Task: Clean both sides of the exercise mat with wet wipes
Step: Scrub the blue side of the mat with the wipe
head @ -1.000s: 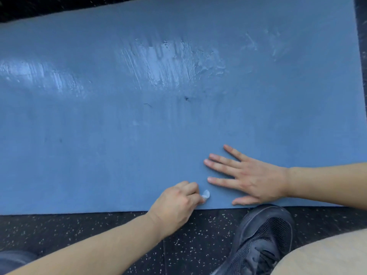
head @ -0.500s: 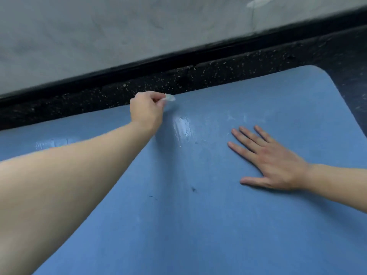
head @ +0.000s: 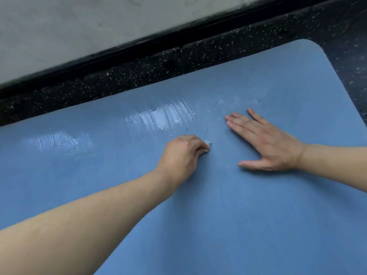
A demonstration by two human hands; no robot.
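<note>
left hand (head: 181, 153) grips the balled-up wipe (head: 208, 146) mid-mat (head: 238, 215) — wet streaks just beyond it, right hand (head: 266, 144) flat alongside.

No text, label, brand, number or sign can be read anywhere in the view. The mat (head: 258, 215) bears only wet streaks and faint scuffs, not lettering. The floor (head: 178, 62) shows pale specks, and the wall (head: 79, 26) is plain.

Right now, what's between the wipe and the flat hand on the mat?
Only bare blue mat lies between the wipe and the right hand, seen in the head view.
</note>
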